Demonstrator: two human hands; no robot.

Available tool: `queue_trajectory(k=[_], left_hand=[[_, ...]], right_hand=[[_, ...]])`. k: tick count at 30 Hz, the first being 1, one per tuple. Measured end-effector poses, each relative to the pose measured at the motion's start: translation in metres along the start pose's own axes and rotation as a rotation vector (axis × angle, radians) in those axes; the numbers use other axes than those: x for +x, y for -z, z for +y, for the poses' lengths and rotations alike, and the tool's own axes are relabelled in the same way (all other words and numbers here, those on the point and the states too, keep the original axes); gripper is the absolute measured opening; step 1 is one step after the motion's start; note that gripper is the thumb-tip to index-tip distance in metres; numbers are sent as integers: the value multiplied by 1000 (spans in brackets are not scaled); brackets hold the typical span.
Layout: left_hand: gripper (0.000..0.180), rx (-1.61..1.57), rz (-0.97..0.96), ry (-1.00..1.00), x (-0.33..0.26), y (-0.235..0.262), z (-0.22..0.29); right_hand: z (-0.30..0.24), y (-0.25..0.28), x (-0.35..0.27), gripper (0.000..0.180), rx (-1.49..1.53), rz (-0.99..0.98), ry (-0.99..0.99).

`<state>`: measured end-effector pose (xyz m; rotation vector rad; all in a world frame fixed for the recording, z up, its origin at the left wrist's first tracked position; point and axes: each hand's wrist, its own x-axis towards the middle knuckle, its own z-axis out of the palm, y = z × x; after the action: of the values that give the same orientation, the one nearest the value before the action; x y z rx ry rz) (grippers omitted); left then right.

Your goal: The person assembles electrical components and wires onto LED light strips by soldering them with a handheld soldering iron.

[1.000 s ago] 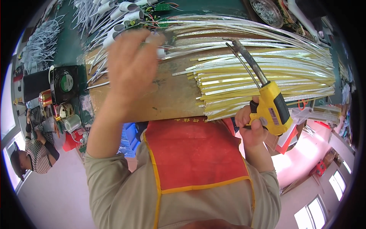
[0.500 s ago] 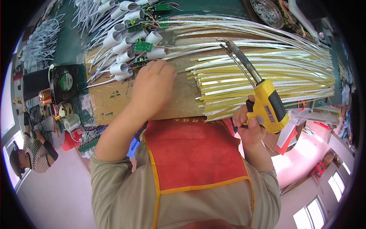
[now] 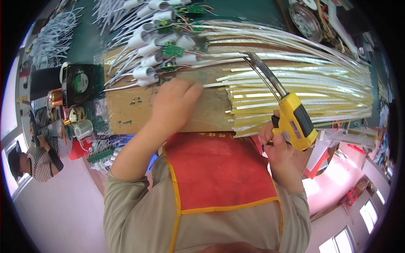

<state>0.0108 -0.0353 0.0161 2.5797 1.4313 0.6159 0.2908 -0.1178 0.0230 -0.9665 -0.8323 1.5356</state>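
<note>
Left hand (image 3: 177, 103): a second ago blurred over white plastic cylinders (image 3: 147, 48); now lower, over the flat brown board (image 3: 130, 111).
Bench: long yellow-and-silver strips (image 3: 295, 80) rightward; square black fan (image 3: 78, 84) leftward.
Left grip: beside one thin white strip's (image 3: 215, 84) end; fingertips hidden, pinch cannot be told.
Yellow-and-black soldering gun (image 3: 297, 120): right hand (image 3: 276, 145) curled around its handle.

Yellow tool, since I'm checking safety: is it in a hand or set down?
In a hand: the right hand grips the yellow tool, fingers curled around it.
</note>
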Motion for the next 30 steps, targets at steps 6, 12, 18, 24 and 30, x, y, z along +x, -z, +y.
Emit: queue_trajectory(k=[6,12,18,24,30], left_hand=[[26,-39,-31,-27,5,-7,3],[16,-173,121,-66,30,29,-27],[22,-60,334,372,93,70,-134],[36,252,321,164,113,47,-189],[30,183,348,173,112,62,-177]], right_hand=[[4,6,-7,70,-20,30,7],[4,5,-3,67,-11,25,31],[4,2,-1,66,-37,37,20],[1,-1,-5,61,-22,33,28],[2,-1,-8,63,-20,47,2]])
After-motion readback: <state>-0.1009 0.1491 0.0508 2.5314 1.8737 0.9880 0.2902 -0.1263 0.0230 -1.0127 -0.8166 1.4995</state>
